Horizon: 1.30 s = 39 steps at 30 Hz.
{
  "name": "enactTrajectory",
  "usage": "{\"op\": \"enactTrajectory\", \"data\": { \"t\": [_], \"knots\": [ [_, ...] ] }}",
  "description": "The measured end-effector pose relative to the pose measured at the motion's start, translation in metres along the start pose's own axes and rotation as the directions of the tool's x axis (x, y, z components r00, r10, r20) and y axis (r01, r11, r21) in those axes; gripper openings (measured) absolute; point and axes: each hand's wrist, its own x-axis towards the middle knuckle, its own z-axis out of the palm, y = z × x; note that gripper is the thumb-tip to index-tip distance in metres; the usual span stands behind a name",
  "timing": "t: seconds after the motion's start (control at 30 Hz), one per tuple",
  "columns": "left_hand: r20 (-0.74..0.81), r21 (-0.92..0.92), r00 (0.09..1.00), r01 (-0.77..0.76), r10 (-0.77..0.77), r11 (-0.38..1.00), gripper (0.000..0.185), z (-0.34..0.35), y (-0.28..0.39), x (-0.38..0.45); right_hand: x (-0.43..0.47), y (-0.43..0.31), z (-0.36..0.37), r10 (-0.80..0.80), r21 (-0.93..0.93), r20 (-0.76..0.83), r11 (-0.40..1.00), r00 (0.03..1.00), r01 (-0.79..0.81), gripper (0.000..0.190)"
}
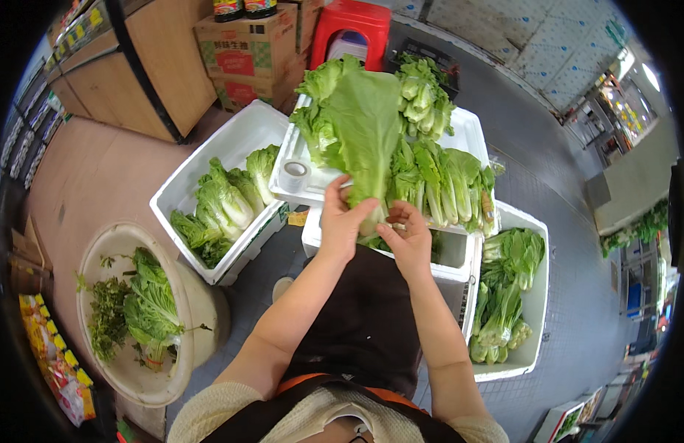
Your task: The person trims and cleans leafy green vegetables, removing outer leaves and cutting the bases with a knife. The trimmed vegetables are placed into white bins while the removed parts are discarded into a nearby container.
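Note:
My left hand (343, 221) grips the pale base of a large leafy green lettuce (368, 122), whose leaves point away from me. At the right side of the same base is my right hand (407, 235), its fingers curled close to the stem; whether it grips is unclear. Beneath lies a white foam tray (320, 180) with a roll of clear tape (294, 176) at its left corner. Bundled leafy greens (450, 180) lie in a row on the tray's right part, with more bundles (422, 97) behind them. Frilly lettuce (320, 119) rests on the left.
A foam box (170, 191) of cabbages stands left, another (536, 349) with leafy bundles right. A round cream bin (184, 332) with loose greens is at lower left. A red plastic stool (353, 19) and cardboard boxes (248, 50) stand behind. A wooden cabinet (153, 66) is at upper left.

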Motion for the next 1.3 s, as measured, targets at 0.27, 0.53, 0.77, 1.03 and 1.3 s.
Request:
{"op": "enactTrajectory", "data": {
  "t": [0.27,0.53,0.77,1.03,1.3],
  "knots": [
    [-0.225,-0.208,0.974,-0.080,0.032,0.975,0.038,-0.095,-0.011,0.007,-0.015,0.065,-0.080,0.683,0.603,0.036,0.567,0.730,-0.560,0.039],
    [-0.201,-0.142,0.978,-0.081,0.052,0.987,0.052,-0.105,-0.052,0.029,0.030,0.125,-0.115,0.618,0.766,-0.056,0.530,0.784,-0.363,0.028],
    [-0.161,-0.058,0.983,-0.095,0.084,0.994,0.047,-0.102,-0.061,0.075,0.071,0.143,-0.115,0.558,0.800,-0.121,0.544,0.821,-0.252,0.025],
    [-0.218,-0.110,0.971,-0.122,0.095,0.987,0.048,-0.077,-0.037,0.041,0.016,0.067,-0.071,0.484,0.098,-0.027,0.872,0.874,-0.480,0.021],
    [-0.144,-0.136,0.988,-0.066,0.046,0.989,0.045,-0.029,-0.028,0.018,0.094,0.036,0.013,-0.152,-0.931,0.196,0.281,0.969,0.232,0.059]
  ]
}}
